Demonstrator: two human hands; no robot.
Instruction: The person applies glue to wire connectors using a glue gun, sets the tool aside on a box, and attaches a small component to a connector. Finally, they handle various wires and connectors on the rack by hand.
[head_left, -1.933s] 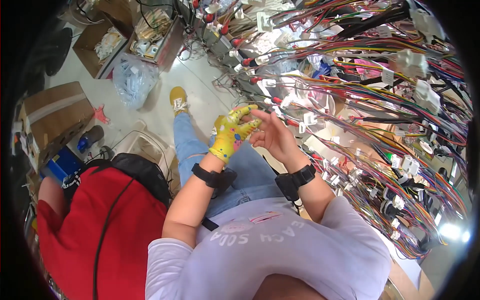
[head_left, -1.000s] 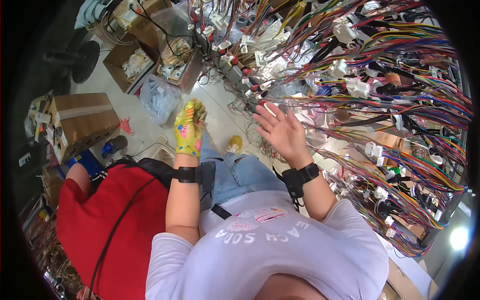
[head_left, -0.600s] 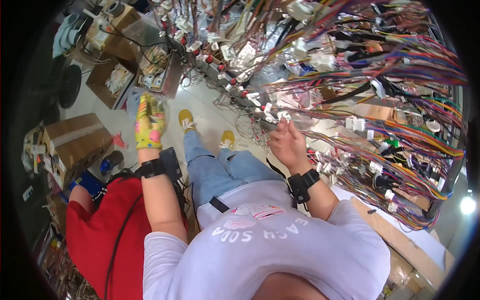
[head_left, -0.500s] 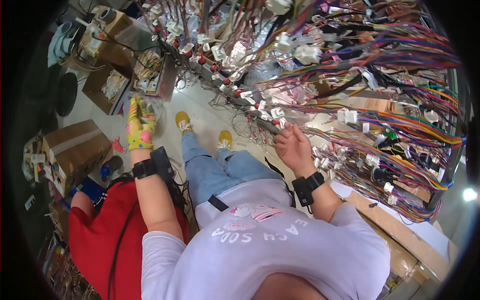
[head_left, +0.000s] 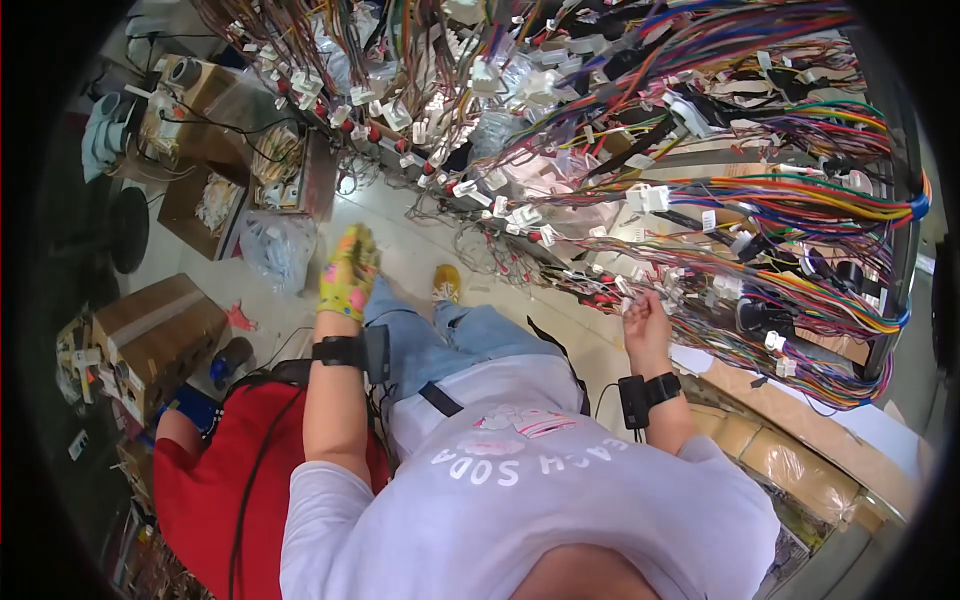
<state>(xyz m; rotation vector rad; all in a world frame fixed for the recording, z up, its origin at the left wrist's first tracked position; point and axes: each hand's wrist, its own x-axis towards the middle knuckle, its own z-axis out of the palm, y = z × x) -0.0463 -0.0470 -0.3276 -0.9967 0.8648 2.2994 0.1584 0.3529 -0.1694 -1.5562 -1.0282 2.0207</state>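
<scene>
My left hand (head_left: 348, 275) wears a yellow glove with pink and green spots. It is held in the air above my legs, fingers stretched out, with nothing visible in it. My bare right hand (head_left: 647, 325) is at the near edge of a rack of wire harnesses, its fingers bent in among small white connectors (head_left: 628, 292); what they pinch, if anything, is too small to make out. Above that hand, a bundle of coloured wires (head_left: 800, 195) ends in a larger white connector (head_left: 648, 198).
A person in a red top (head_left: 225, 475) is close on my left. A taped carton (head_left: 160, 335), an open box (head_left: 208, 200) and a clear plastic bag (head_left: 278, 250) stand on that side. Right of me lies a board (head_left: 800, 440). Dense wires fill the far right.
My right hand has moved right and nearer along the rack's edge. The gloved left hand has shifted right, away from the boxes. The whole view has turned slightly.
</scene>
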